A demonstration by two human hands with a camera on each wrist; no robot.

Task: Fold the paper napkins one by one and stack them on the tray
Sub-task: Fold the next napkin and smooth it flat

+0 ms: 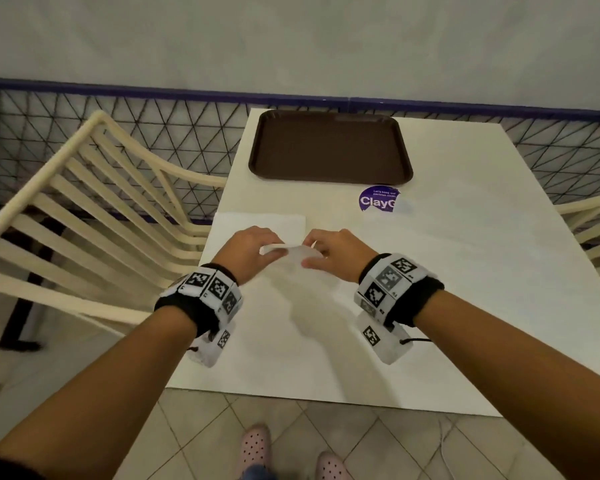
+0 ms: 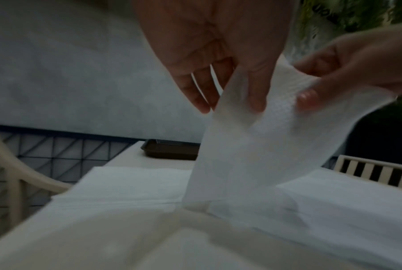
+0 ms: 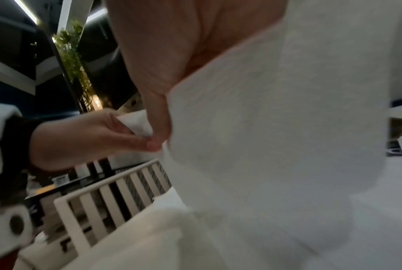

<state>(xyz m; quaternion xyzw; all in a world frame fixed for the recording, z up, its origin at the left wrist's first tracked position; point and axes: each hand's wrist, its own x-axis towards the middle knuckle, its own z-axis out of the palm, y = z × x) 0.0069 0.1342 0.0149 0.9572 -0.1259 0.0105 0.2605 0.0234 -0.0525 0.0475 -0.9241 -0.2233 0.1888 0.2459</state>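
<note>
Both hands hold one white paper napkin [image 1: 297, 252] lifted above the table. My left hand [image 1: 253, 245] pinches its upper left edge between thumb and fingers, and in the left wrist view the napkin [image 2: 248, 146] hangs down from that left hand [image 2: 232, 73]. My right hand [image 1: 333, 252] pinches the right part, with its thumb on the sheet; the napkin [image 3: 276, 127] fills the right wrist view. A flat pile of white napkins [image 1: 257, 221] lies on the table just beyond my left hand. The brown tray [image 1: 329, 147] sits bare at the table's far end.
The white table [image 1: 447, 271] carries a round purple sticker [image 1: 378, 199] just in front of the tray. Cream slatted chairs stand at the left [image 1: 84, 216] and the right [image 1: 596, 233]. A mesh fence and wall run behind.
</note>
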